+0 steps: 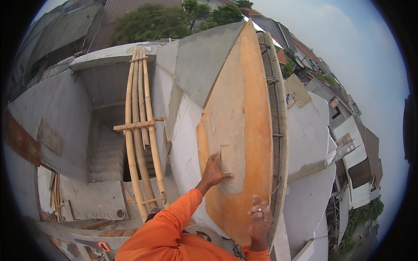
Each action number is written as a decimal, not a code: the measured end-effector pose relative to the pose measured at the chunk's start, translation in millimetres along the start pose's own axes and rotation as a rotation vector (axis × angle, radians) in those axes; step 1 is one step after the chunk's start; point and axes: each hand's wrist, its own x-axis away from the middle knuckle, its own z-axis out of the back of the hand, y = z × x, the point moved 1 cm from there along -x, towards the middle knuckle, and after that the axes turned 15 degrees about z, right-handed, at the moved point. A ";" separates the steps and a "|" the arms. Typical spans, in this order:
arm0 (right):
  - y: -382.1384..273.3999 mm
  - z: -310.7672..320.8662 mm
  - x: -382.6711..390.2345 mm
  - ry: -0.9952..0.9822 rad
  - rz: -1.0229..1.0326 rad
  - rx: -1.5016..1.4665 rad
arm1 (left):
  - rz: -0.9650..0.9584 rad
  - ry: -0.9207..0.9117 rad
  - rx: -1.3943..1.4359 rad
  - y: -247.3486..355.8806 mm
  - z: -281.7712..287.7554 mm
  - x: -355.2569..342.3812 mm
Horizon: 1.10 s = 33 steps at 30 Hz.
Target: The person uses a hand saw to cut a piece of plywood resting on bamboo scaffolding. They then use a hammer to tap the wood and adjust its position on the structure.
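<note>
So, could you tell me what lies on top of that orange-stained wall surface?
The left hand presses flat on the orange-stained wall top, beside a pale grey patch. The right hand rests near its lower right edge. What lies beneath the hands is covered.

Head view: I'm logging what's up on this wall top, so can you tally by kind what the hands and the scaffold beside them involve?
Hands: 2, left hand and right hand, both on the board
Orange-stained board: 1
Long bamboo poles lashed upright: 3
Wooden cross-pieces on the poles: 2
Total: 8
</note>
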 end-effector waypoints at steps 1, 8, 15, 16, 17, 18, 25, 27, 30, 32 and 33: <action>-0.6 -1.2 -0.1 0.017 -0.009 0.008 | 0.015 0.000 -0.015 1.2 1.4 0.8; -1.3 19.8 3.6 0.033 0.052 0.096 | 0.030 -0.029 -0.059 6.7 0.7 3.3; -14.4 16.5 -6.2 0.316 0.063 0.070 | 0.000 -0.016 -0.115 2.5 1.6 -1.6; -13.8 19.6 -8.1 0.290 0.084 0.122 | -0.001 -0.022 -0.097 3.4 0.8 -1.6; -11.7 23.5 -10.0 0.264 0.104 0.175 | -0.002 -0.027 -0.078 4.7 -0.5 -1.6; -10.3 24.4 -10.2 0.240 0.121 0.224 | 0.000 -0.031 -0.065 4.2 0.0 -1.2; -7.5 6.9 -71.8 0.146 0.216 0.785 | -0.017 -0.028 -0.104 1.1 2.9 -5.0; -8.5 -5.9 -91.3 0.083 0.096 0.875 | -0.028 -0.028 -0.080 0.5 6.4 -4.5; 11.1 -9.0 -109.0 -0.059 0.202 1.099 | -0.014 -0.063 -0.060 3.0 3.4 -4.0; 16.7 -12.2 -113.2 -0.113 0.171 1.134 | 0.006 -0.079 -0.076 5.0 5.4 -1.8; 19.0 -13.5 -114.6 -0.139 0.154 1.151 | 0.016 -0.087 -0.086 6.5 6.5 -1.2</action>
